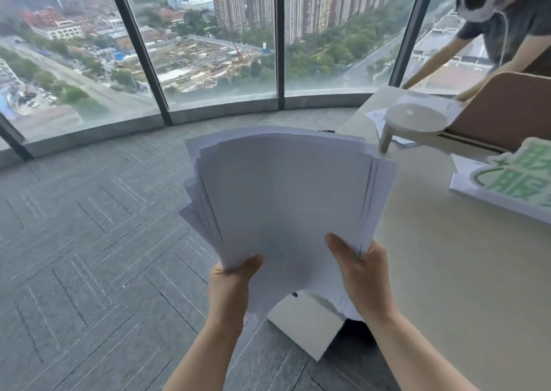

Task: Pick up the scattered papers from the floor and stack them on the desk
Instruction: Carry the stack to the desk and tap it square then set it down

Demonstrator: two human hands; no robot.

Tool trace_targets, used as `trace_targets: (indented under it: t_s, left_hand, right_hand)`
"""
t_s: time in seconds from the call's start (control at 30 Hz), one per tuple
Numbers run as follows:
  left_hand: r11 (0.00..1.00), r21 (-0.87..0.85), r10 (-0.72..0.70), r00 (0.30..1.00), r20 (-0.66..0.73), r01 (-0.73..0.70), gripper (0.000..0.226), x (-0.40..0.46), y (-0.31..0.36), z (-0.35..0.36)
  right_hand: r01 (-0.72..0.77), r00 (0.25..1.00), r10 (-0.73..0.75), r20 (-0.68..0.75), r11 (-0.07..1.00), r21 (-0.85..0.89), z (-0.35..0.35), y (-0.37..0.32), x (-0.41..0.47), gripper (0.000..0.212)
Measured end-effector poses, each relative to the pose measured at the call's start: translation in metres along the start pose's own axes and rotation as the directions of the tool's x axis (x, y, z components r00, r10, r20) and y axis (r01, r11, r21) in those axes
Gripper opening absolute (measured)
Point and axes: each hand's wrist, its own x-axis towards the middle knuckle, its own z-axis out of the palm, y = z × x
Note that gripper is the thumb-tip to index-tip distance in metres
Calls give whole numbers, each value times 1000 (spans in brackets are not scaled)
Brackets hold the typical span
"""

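Both hands are gripping a fanned sheaf of white paper sheets by its near edge, above the grey carpeted floor just beside the pale cream desk. The left hand is pinching the lower left corner, thumb on top. The right hand is clamping the lower right corner, thumb pressing the top sheet, fingers hidden beneath.

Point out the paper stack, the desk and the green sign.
paper stack (286, 199): head view, middle of the top sheet.
desk (447, 256): head view, bare part of its top.
green sign (518, 179): head view, its green lettering.
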Motion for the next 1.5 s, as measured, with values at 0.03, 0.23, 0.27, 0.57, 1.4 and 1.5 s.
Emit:
trace_targets:
  t_s: [0.03,0.23,0.27,0.57,1.4,1.5]
  left_hand:
    - [1000,-3,9,1000,12,-9,18,1,6,15]
    - [999,30,36,995,91,-39,15,7,21,101]
    - [999,32,37,994,103,-41,13,8,20,113]
    - [998,64,-16,979,202,3,22,29,2,197]
    - [992,17,98,839,535,-126,31,50,-15,242]
    - [994,73,31,846,532,-82,36,48,-25,236]
  right_hand:
    - [12,1000,-12,-14,1000,-6,-12,-7,7,7]
    - [18,993,-18,-117,1000,-3,-74,-24,49,19]
    - [19,990,-17,-137,1000,9,-83,-22,55,27]
    - [34,947,-34,-318,999,-7,-146,-11,83,17]
    - [207,826,-94,-556,968,144,-198,22,74,23]
    - [156,871,-34,-491,965,210,-201,28,66,29]
